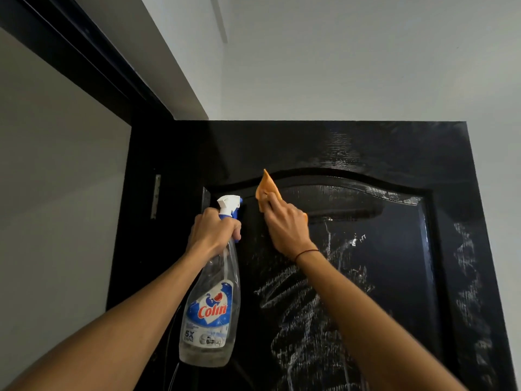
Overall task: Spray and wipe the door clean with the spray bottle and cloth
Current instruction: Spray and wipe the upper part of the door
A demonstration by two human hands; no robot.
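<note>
A black panelled door [366,148] fills the middle and right of the head view, streaked with white marks and wet patches on its arched panel. My left hand [214,232] grips the neck of a clear spray bottle [211,306] with a white and blue trigger head, held upright just left of the panel. My right hand [287,224] presses an orange cloth [267,190] against the upper left of the arched panel, fingers curled over it. A dark thin band sits on that wrist.
The black door frame [132,170] with a metal hinge plate [155,196] stands left of the door. A white wall [56,179] lies further left, and white wall and ceiling [338,66] lie above and right of the door.
</note>
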